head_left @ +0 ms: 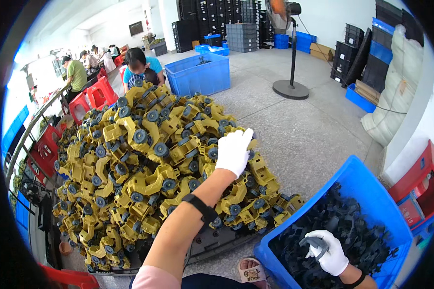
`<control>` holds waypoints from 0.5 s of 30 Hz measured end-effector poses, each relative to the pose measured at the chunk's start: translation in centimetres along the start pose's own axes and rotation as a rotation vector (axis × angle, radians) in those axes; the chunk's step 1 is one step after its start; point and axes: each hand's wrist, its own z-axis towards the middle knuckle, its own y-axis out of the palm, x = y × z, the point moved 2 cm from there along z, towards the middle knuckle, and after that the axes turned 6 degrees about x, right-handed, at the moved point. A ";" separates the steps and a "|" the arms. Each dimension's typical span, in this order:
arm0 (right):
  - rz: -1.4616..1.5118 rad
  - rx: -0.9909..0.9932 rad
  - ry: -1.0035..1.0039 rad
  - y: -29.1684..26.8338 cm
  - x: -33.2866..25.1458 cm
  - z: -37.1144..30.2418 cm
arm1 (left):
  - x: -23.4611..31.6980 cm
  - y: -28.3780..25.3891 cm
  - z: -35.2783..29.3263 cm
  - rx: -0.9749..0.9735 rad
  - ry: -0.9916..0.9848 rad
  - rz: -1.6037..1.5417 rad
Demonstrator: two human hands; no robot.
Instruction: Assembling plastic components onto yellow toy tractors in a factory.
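My left hand [234,151], in a white glove, reaches over the right side of a big heap of yellow toy trucks [144,185] with dark grey wheels. One finger stretches apart from the others, and the hand rests against the trucks; what lies under its palm is hidden. Above a blue bin [270,241] at the lower right, my right hand [330,257], also gloved in white, is closed on a curved dark grey plastic part [316,243]. Loose dark grey plastic parts [340,212] fill the bin below it.
A person [142,67] sits behind the heap, with more people at the far left. Red stools [100,94] stand on the left. Beyond the heap are a large blue bin [197,77] and a standing fan [291,89]. Stacked crates [349,53] and a red stool [422,185] line the right.
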 end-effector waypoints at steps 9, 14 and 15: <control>0.207 0.084 0.165 -1.0 0.4 1.3 | -0.4 -10.8 -6.3 0.090 -0.836 -1.657; 0.374 -0.026 0.398 3.6 -4.4 2.9 | 2.6 -16.6 -13.6 -0.216 -1.125 -2.217; 0.425 -0.087 0.413 4.8 -4.7 3.3 | 2.9 -17.4 -15.1 -0.278 -1.023 -2.174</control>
